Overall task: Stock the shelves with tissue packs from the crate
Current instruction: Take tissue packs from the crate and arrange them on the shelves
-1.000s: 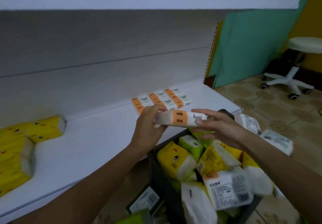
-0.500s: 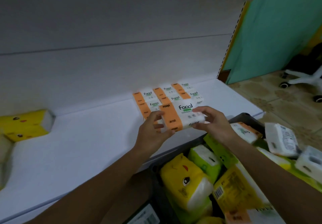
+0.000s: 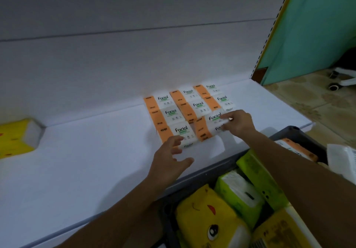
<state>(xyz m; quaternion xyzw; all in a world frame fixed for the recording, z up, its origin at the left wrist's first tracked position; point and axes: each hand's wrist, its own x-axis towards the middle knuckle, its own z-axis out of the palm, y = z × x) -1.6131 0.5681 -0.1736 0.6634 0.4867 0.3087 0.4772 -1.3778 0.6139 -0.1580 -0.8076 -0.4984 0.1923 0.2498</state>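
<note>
My R hand (image 3: 238, 125) is pinching the right end of the tissue pack (image 3: 209, 127) — it's lying on the shelf (image 3: 86, 151), front row w/ the other packs (image 3: 192, 105). L hand (image 3: 170, 160) is hovering open, fingers spread — just left of it.

Orange-and-white tissue packs (image 3: 185, 111); yellow cartoon-face pack (image 3: 208, 220).

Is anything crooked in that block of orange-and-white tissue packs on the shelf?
Yes: the front-right pack, gripped by the right hand, sits tilted and out of line with the flat, even rows behind it.
</note>
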